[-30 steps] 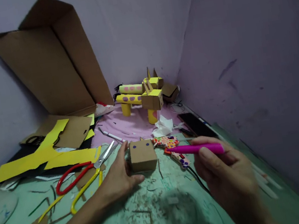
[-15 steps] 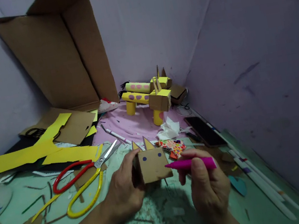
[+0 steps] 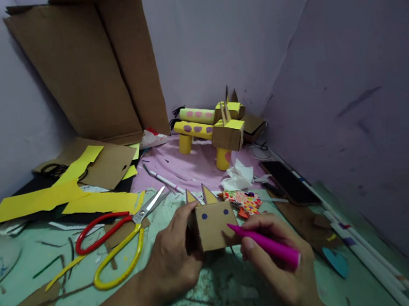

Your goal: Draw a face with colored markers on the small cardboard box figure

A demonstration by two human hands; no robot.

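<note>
My left hand (image 3: 175, 249) is wrapped round the side of a small cardboard animal head (image 3: 217, 231), a box with two pointed ears and two dark blue dots for eyes on its front. In my right hand (image 3: 281, 260) is a magenta marker (image 3: 269, 246), pinched between thumb and fingers. Its pointed end is at the lower right of the box's front face; whether it touches the cardboard I cannot tell. To the left of my left hand, open scissors (image 3: 137, 221) with one red and one yellow handle lie on the green table.
Two yellow paper animals (image 3: 195, 129) stand on a pink cloth (image 3: 159, 163) at the back. Yellow paper strips (image 3: 36, 202) and cardboard (image 3: 112, 165) lie at left, below a large cardboard box (image 3: 85, 73). A phone (image 3: 289, 180) and white sticks (image 3: 366, 256) lie along the right wall.
The marker's tip stays by the box's right side, but its back end has tilted down as my right hand turned. The whole view has shifted slightly, moving things to the right.
</note>
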